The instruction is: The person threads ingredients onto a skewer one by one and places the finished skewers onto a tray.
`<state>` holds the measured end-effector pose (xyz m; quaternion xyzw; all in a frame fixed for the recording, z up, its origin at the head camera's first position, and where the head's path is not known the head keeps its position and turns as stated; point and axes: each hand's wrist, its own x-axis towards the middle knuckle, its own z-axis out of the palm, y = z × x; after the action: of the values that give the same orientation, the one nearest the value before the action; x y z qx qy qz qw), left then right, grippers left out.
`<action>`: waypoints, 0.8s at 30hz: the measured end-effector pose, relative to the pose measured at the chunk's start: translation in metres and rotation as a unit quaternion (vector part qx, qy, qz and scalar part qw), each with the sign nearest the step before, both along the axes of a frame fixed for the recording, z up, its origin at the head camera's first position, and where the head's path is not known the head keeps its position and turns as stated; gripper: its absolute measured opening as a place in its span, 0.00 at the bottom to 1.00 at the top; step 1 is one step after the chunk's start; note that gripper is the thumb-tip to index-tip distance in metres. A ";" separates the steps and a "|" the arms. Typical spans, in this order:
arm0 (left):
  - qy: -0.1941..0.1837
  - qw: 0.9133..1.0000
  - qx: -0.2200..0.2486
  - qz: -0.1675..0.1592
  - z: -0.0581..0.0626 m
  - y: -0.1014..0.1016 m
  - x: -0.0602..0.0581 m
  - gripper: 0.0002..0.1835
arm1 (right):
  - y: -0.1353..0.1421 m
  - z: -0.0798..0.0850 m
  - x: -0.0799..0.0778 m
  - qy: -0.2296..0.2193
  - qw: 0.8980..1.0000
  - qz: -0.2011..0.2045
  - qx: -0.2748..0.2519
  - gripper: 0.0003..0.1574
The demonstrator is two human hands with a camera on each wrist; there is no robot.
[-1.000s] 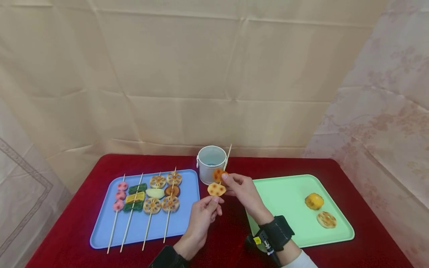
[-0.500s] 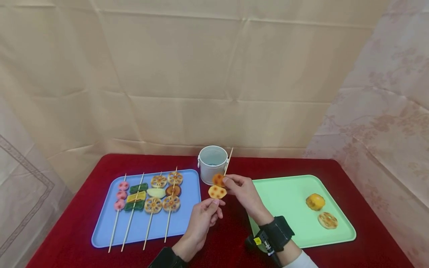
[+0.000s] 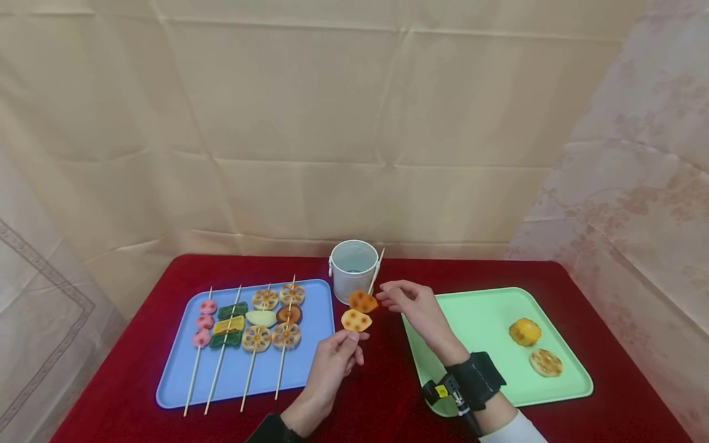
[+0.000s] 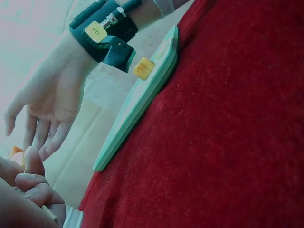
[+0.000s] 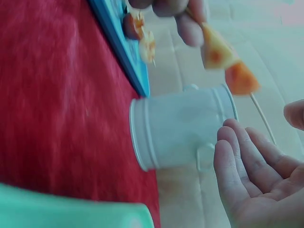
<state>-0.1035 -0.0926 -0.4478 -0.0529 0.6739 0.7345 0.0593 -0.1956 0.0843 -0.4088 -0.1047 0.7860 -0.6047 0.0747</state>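
Note:
My left hand (image 3: 328,363) pinches a wooden skewer (image 3: 378,269) from below, its bare tip pointing up and away. Threaded on it are a pale yellow spotted slice (image 3: 356,320), close above the fingertips, and an orange spotted slice (image 3: 362,301) farther up. In the right wrist view the yellow slice (image 5: 217,51) and the orange slice (image 5: 242,78) sit side by side on the stick. My right hand (image 3: 418,314) is just right of the orange slice, fingers loose and holding nothing. The left wrist view shows the skewer's lower end (image 4: 50,213) poking out between the left fingers.
Behind the skewer stands a white metal bucket (image 3: 353,283). On the left, a blue tray (image 3: 303,364) carries several loaded skewers. To the right, a green tray (image 3: 471,311) bears a yellow chunk (image 3: 525,332) and a round browned slice (image 3: 546,363). A red cloth (image 3: 382,406) covers the table.
My right hand has let go of the orange slice and drawn off to the right, its fingers loosening. The left hand keeps its pinch on the skewer, nearly in place.

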 end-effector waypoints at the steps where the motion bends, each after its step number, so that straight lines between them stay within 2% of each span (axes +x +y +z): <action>1: 0.003 1.000 0.002 0.002 -0.001 0.000 0.000 0.21 | 0.003 0.001 -0.001 0.000 1.000 -0.001 0.007 0.31; 15: -0.001 0.999 0.027 0.021 -0.001 0.000 0.003 0.12 | 0.073 0.009 -0.013 0.054 0.995 -0.029 0.076 0.31; 24: 0.006 1.000 0.006 0.023 -0.003 0.000 0.002 0.12 | 0.120 0.009 -0.014 0.099 0.980 -0.061 0.160 0.32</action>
<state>-0.1012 -0.0930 -0.4505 -0.0638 0.6685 0.7400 0.0385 -0.2099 0.2041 -0.3993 -0.1023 0.8809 -0.4614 -0.0247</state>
